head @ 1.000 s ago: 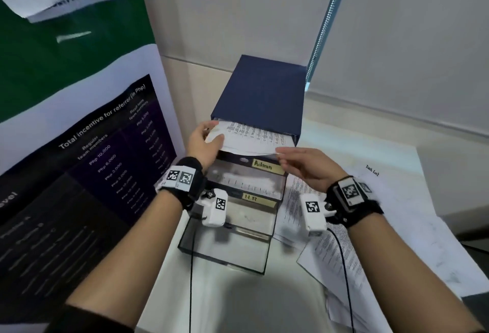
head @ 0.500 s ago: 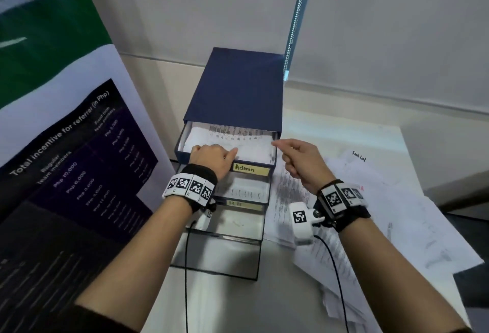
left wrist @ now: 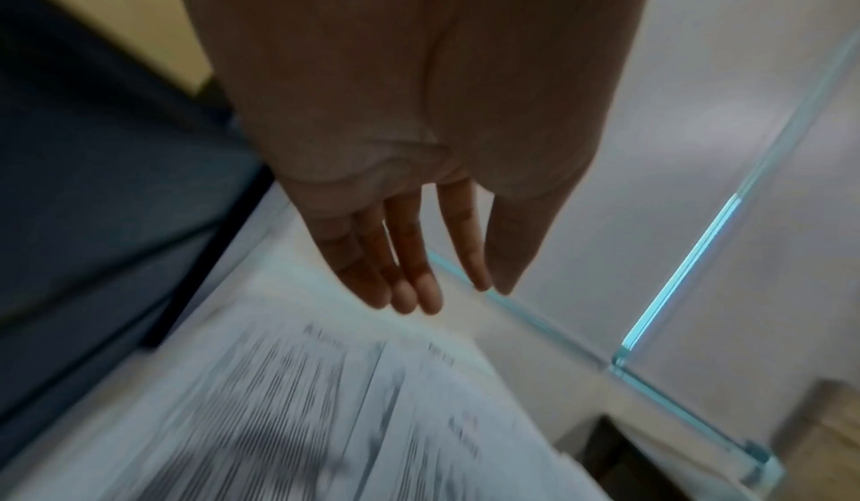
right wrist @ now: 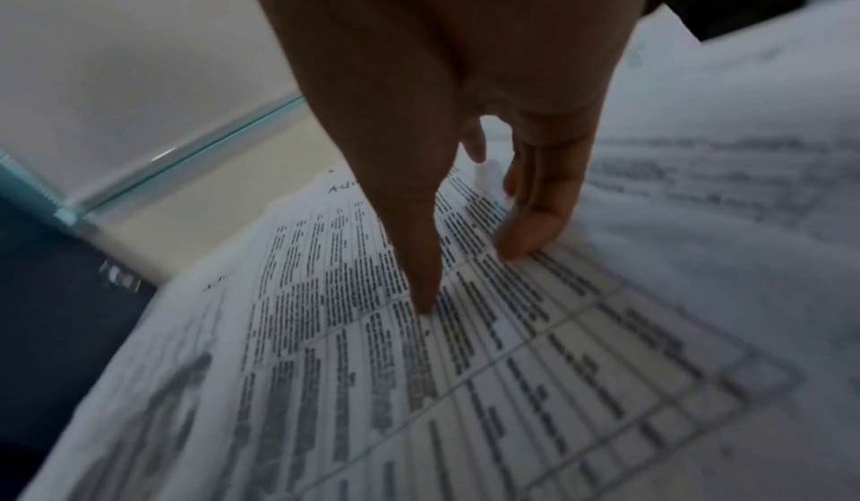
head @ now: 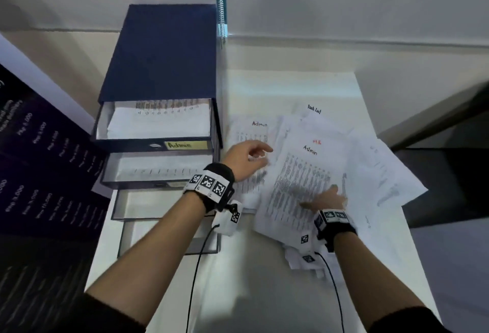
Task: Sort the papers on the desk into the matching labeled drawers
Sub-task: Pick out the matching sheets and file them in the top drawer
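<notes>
A navy drawer unit [head: 161,49] stands at the desk's left. Its top drawer [head: 124,145], labelled Admin [head: 186,145], is pulled out, with a printed sheet [head: 158,123] lying in it. Loose papers [head: 370,163] are spread to its right. My left hand [head: 260,154] hovers over a sheet marked Admin [head: 251,131] beside the unit, fingers straight and empty [left wrist: 447,295]. My right hand [head: 321,197] rests on another Admin table sheet [head: 299,174]; its thumb and fingertips [right wrist: 516,247] press on the paper [right wrist: 419,398].
Below the top drawer, three more drawers [head: 158,171] are pulled out in steps; the second holds paper. A dark poster [head: 42,174] stands at the left. A glass partition edge [head: 221,2] rises behind. The desk's right edge [head: 412,240] drops to a dark gap.
Both hands have left the Admin drawer, where the sheet stays, and moved right over the loose papers. The right hand now touches an Admin sheet.
</notes>
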`<action>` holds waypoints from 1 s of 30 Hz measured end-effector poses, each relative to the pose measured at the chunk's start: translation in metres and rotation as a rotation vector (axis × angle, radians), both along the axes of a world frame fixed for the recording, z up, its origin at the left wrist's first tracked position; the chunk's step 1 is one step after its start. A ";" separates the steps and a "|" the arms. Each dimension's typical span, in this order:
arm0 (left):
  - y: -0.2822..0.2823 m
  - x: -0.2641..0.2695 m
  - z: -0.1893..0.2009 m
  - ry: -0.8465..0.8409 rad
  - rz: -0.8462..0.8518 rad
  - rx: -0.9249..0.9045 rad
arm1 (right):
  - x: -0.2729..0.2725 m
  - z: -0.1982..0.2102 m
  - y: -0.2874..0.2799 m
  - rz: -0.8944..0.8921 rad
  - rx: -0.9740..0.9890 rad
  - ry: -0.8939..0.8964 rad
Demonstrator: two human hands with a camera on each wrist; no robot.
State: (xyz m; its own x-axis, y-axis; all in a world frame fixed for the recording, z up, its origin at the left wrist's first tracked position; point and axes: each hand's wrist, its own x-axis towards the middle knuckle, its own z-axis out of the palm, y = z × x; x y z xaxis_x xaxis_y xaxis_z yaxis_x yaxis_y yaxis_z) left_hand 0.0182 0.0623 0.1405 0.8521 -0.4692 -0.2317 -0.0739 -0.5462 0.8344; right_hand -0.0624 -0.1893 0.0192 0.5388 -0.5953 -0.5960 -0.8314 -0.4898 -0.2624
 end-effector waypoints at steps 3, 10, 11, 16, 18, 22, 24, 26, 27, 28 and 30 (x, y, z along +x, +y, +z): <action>-0.025 -0.013 -0.057 0.235 -0.003 0.196 | -0.005 -0.003 -0.007 -0.018 -0.021 -0.010; -0.070 -0.040 -0.122 0.346 0.232 0.284 | -0.017 -0.011 -0.030 0.013 0.069 -0.199; -0.074 -0.041 -0.123 0.314 0.290 0.251 | -0.018 -0.014 -0.034 0.021 0.101 -0.215; -0.081 -0.041 -0.117 0.154 0.464 0.067 | -0.026 -0.020 -0.043 0.125 0.210 -0.422; -0.076 -0.041 -0.114 0.181 0.476 0.020 | -0.027 -0.006 -0.038 0.238 0.195 -0.577; -0.054 -0.042 -0.122 0.263 0.525 0.062 | -0.021 0.045 -0.018 0.529 0.266 -0.871; -0.046 -0.040 -0.115 0.220 0.521 0.042 | -0.017 0.075 -0.011 0.615 0.291 -0.968; -0.043 -0.038 -0.090 0.184 0.486 -0.028 | -0.011 0.105 -0.009 0.609 0.309 -1.071; -0.039 -0.037 -0.075 0.161 0.484 -0.090 | -0.006 0.123 -0.008 0.572 0.336 -1.115; -0.036 -0.037 -0.053 0.121 0.497 -0.164 | -0.001 0.138 -0.009 0.518 0.373 -1.141; -0.018 -0.038 -0.011 -0.029 0.543 -0.283 | 0.011 0.171 -0.008 0.454 0.474 -1.143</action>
State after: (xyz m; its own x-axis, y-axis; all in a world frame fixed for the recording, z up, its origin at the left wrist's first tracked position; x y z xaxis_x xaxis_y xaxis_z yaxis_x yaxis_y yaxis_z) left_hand -0.0201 0.0447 0.1298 0.9908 -0.0066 -0.1349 0.1282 -0.2701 0.9543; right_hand -0.0516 -0.1969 0.1904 0.9699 -0.0902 0.2263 0.1851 -0.3314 -0.9252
